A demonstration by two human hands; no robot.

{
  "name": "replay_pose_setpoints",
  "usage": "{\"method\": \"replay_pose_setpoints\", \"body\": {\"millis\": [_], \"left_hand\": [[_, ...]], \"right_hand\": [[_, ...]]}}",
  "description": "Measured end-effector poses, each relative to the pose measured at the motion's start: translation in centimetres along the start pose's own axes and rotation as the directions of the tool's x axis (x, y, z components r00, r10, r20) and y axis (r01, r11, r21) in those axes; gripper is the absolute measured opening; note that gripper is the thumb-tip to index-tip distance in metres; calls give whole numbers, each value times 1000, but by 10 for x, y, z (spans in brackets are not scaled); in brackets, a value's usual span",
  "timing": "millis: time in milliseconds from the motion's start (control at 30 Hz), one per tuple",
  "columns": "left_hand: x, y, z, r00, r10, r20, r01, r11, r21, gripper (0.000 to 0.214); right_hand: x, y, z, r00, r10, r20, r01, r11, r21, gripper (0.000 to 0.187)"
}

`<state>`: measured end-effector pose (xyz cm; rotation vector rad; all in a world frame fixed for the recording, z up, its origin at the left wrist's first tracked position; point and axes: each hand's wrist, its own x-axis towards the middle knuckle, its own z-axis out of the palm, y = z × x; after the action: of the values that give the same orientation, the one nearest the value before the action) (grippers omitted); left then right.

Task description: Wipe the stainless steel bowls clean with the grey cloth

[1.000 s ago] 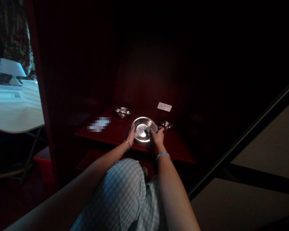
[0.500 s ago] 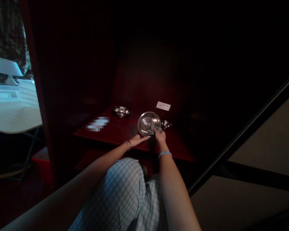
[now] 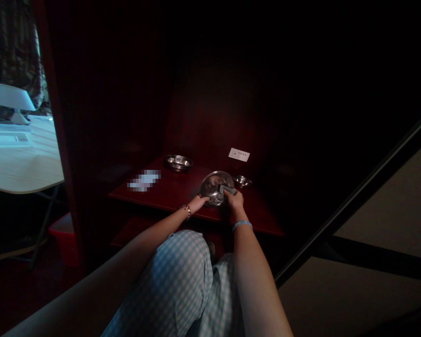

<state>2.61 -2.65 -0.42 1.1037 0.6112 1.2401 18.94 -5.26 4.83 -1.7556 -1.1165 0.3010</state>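
A shiny metal bowl is held tilted above the front part of the dark red desk. My left hand grips its lower left rim, thumb on the near side. My right hand pinches a grey cloth and presses it against the bowl's right side. Behind and to the left, a metal dish or stack of dishes rests on the desk. A smaller metal bowl sits just right of the held one.
A white power socket is on the back panel. A blurred pale item lies at the desk's left. Past the left panel stand a light wooden table with a lamp and a red bin. A black bar slants at right.
The held bowl has tipped and dropped slightly, so its inside faces me less. My left hand has shifted from under it to its rim. The cloth stays against the bowl.
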Motion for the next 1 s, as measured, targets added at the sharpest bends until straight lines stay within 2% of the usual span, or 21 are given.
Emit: {"method": "replay_pose_setpoints", "body": {"millis": [67, 233, 333, 467, 600, 667, 733, 867, 900, 933, 1000], "left_hand": [[0, 0, 0, 1000, -17, 4, 17, 1000, 7, 20], [4, -4, -5, 1000, 0, -6, 0, 999, 40, 19], [7, -9, -7, 999, -48, 9, 47, 995, 83, 18], [7, -13, -6, 999, -40, 22, 39, 998, 56, 29], [6, -12, -6, 1000, 29, -7, -28, 998, 63, 49], [4, -9, -5, 999, 40, -17, -39, 997, 69, 54], [3, -4, -4, 999, 43, -33, -41, 998, 50, 49], [2, 5, 6, 988, 115, -101, -119, 992, -36, 29], [1, 6, 10, 986, 128, -109, -134, 990, -50, 27], [1, 7, 14, 984, 135, -116, -142, 988, -58, 27], [1, 8, 20, 981, 142, -135, -152, 986, -63, 27]], "right_hand": [[-3, -4, -7, 999, -10, -44, 9, 1000, -23, 35], [-17, -18, -16, 976, -202, -82, 195, 977, -81, 36], [-25, -26, -17, 930, -345, -128, 318, 929, -188, 36], [-34, -36, -19, 785, -615, -70, 563, 756, -334, 36], [-42, -46, -19, 656, -754, 43, 697, 583, -418, 37], [-47, -53, -15, 594, -795, 124, 750, 492, -441, 35], [-51, -61, -9, 508, -829, 233, 816, 377, -438, 32], [-60, -73, 8, 267, -839, 475, 934, 103, -343, 30], [-62, -74, 12, 221, -827, 518, 943, 47, -328, 28], [-64, -75, 15, 188, -814, 549, 948, 3, -319, 27], [-65, -76, 21, 159, -799, 580, 951, -34, -307, 25]]}}
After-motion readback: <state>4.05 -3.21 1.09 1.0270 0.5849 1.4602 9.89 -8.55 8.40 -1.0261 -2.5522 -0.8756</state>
